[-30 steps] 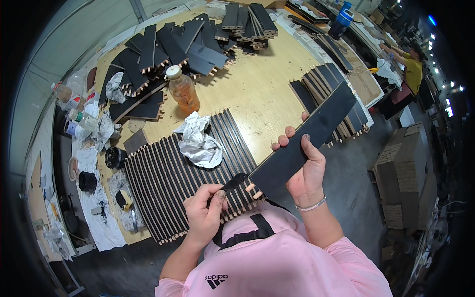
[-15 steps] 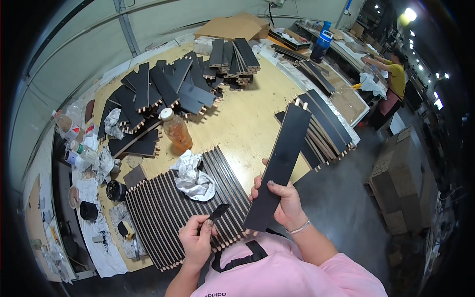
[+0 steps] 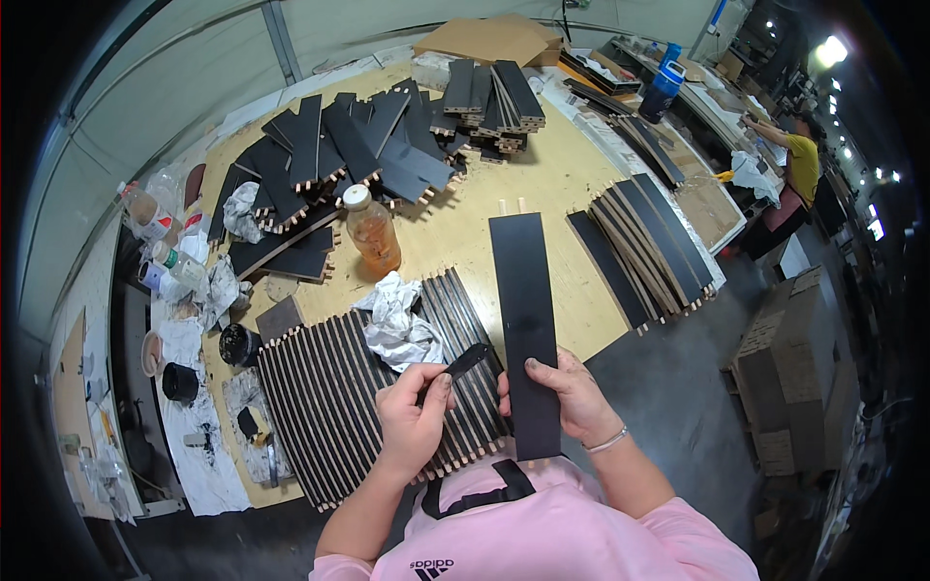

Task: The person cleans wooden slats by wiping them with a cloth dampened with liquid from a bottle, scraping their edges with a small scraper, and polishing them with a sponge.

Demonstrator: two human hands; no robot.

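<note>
My right hand [image 3: 572, 392] grips a long black board [image 3: 526, 310] with pale dowels at its far end, upright in front of me. Between the thumb and fingers of my left hand [image 3: 415, 405] is a small flat black strip [image 3: 469, 360]; its kind I cannot make out. Below the strip, a row of black-edged boards [image 3: 339, 397] stands packed side by side, pale dowels sticking out at both ends. A crumpled white cloth [image 3: 399, 329] rests on that row. Just beyond stands a capped bottle of amber liquid [image 3: 373, 232].
Black boards [image 3: 320, 145] lie heaped across the far side of the table [image 3: 465, 218]. Another group of boards [image 3: 651, 247] is at the right edge. Dark pots [image 3: 239, 344], plastic bottles [image 3: 150, 218] and rags line the left. A person [image 3: 802, 169] works at another bench; cartons [image 3: 790, 373] stand right.
The board in my right hand has swung from a rightward tilt to nearly straight. My left hand with the black strip has moved up and right, nearer the board.
</note>
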